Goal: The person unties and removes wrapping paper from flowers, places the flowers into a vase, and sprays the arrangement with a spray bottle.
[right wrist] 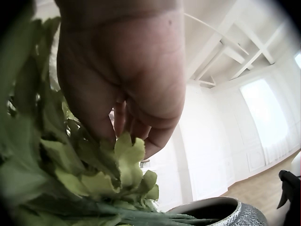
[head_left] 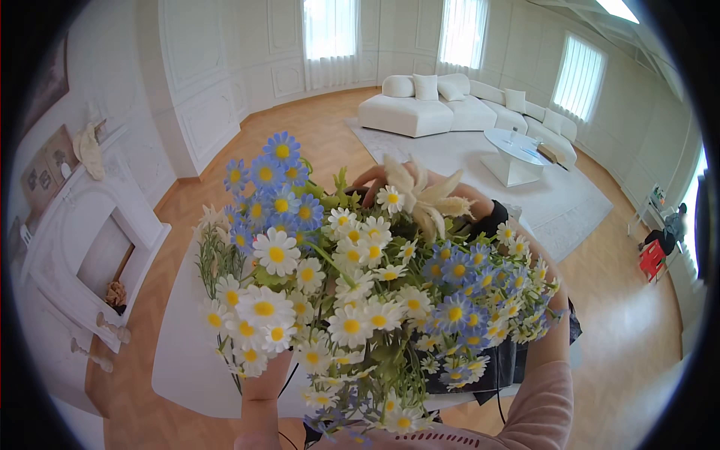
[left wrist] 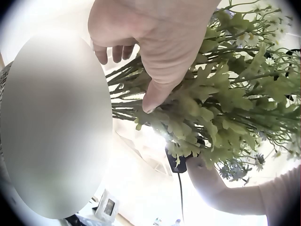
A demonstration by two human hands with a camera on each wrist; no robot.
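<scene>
Where the head view begins at its left, a white fireplace (head_left: 97, 217) stands against the wall, with candle holders (head_left: 109, 341) on the floor beside it. Next comes the left forearm (head_left: 262, 386), rising beneath the blossoms, which conceal the left hand. The left wrist view supplies what is hidden: the left hand (left wrist: 157, 42) is closed round the bundled stems (left wrist: 124, 70) — thumb on the near side, fingers curled on the far side.

The bouquet (head_left: 352, 285), white daisies and blue flowers with a cream dried bloom among them, fills the centre of the head view above a white table (head_left: 180, 352). At its far side are the fingers of the right hand (head_left: 375, 180), partly covered by the cream bloom. From the right wrist, the same hand shows fingers bent down at the green leaves (right wrist: 127, 165); whether they grip anything cannot be told.

Only the right wrist view plainly shows the mouth of a grey textured vase (right wrist: 247, 216), with stems reaching its dark opening. Further right in the head view are a white sofa (head_left: 420, 112), a coffee table (head_left: 514, 154) on a rug, and a person (head_left: 671, 229) near a red stool (head_left: 652, 259).
</scene>
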